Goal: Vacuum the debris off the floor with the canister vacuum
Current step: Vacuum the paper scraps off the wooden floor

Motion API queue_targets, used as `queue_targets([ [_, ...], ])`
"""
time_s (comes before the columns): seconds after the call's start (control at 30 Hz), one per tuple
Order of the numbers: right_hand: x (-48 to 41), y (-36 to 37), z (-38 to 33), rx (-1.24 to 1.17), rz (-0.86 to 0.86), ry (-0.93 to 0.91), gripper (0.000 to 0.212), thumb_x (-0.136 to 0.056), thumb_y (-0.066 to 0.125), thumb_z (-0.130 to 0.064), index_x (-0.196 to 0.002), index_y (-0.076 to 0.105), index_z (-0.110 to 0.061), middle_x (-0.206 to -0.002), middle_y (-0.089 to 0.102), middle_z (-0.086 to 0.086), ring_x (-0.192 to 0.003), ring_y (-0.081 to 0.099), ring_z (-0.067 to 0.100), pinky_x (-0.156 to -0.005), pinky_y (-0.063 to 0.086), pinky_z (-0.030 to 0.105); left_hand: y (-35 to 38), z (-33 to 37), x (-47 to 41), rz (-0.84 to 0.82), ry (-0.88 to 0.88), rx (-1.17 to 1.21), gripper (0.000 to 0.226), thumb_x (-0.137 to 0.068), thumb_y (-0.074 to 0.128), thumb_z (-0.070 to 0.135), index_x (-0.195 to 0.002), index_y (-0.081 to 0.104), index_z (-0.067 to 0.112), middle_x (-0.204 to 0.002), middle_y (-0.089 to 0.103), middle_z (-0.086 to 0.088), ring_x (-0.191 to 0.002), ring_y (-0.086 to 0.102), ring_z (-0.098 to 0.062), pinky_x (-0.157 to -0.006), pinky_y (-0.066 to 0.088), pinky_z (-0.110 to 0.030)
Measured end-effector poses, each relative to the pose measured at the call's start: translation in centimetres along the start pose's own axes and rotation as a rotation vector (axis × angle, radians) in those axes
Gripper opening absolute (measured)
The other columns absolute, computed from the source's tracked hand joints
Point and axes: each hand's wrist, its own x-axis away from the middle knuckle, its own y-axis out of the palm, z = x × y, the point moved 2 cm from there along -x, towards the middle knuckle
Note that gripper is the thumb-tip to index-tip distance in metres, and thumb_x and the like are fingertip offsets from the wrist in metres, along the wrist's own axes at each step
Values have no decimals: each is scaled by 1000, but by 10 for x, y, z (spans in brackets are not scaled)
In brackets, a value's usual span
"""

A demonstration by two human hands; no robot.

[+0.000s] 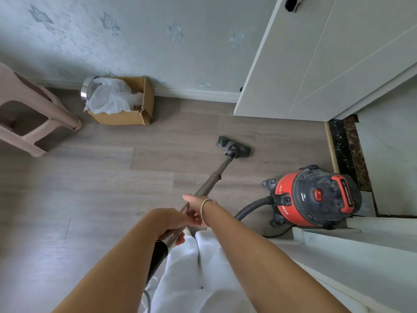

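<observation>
We are in the sweeping step. The floor nozzle point(233, 146) lies flat on the wood floor point(90, 188), far from us and a little to the right, in front of the white door point(304, 64). The red canister vacuum point(316, 197) stands at the right beside the dark threshold, and its black hose point(250, 207) bends from it toward us.

To do this step well, we should keep the nozzle flat on the boards and draw it in slow, straight lines that overlap, so that no strip is missed. We should also leave some slack in the hose, so that the canister is not pulled over. We cannot make out the debris itself from this height, perhaps because it is fine, so we judge it safer to cover the whole area, also along the wall and around the cardboard box point(133, 116) at the far left.

The left hand point(169, 223) is the nearer one. Its fingers are curled fully round the metal wand point(214, 175), just above the black cuff point(160, 251). The right hand point(195, 205), with a bangle point(208, 211) at the wrist, grips the wand a little farther along; its fingers close under the tube and are only partly visible
</observation>
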Motion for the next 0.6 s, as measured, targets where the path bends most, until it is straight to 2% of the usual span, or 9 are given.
queue_targets([
  [0.1,-9,7,9,-66,20,7,25,-91,60,-33,-89,55,-9,-68,56,5,-52,56,15,-42,49,24,-3,-21,9,6,5,40,32,-87,64,21,-108,46,6,-65,54,-13,-42,54,-16,-43,45,-22],
  [0.13,-11,10,12,-92,1,15,23,-91,61,-30,-91,54,-8,-69,56,6,-54,57,16,-43,51,25,-5,-29,11,9,-6,37,31,-87,62,19,-110,45,7,-66,55,-13,-43,55,-18,-47,47,-23],
  [0.2,-12,22,22,-32,-27,9,23,-93,56,-24,-77,49,-10,-67,53,5,-53,55,14,-45,50,22,-9,-46,16,1,-53,25,35,-85,63,19,-113,46,7,-68,60,-13,-51,60,-22,-60,52,-27],
  [0.3,-7,47,36,102,-60,-4,22,-91,52,-26,-74,49,-13,-66,53,3,-42,54,8,-33,41,13,-16,-66,22,-60,-180,-70,44,-88,62,18,-126,50,-1,-87,67,-14,-82,69,-28,-89,55,-37],
  [0.37,-2,62,45,167,-116,2,19,-89,52,-27,-76,53,-13,-67,56,2,-48,54,8,-39,44,14,-20,-74,25,-76,-215,-89,46,-88,63,18,-126,50,-4,-112,67,-19,-104,67,-31,-100,50,-42],
  [0.4,-2,68,50,178,-144,10,19,-88,51,-26,-75,53,-12,-66,56,2,-51,53,9,-46,45,15,-21,-78,26,-72,-208,-60,48,-87,66,22,-124,51,-3,-119,64,-21,-107,67,-31,-99,51,-44],
  [0.47,3,77,59,166,-191,49,22,-89,50,-23,-70,51,-12,-61,55,1,-53,52,9,-55,47,16,-19,-90,26,-42,-175,22,50,-83,72,29,-119,53,-1,-116,65,-22,-102,69,-32,-94,54,-44],
  [0.6,14,93,76,300,-227,95,28,-89,47,-25,-63,52,-15,-38,55,-4,-35,54,5,-46,47,13,-11,-131,23,-47,-151,88,47,-82,73,22,-117,54,-2,-103,68,-23,-98,70,-33,-92,55,-46],
])
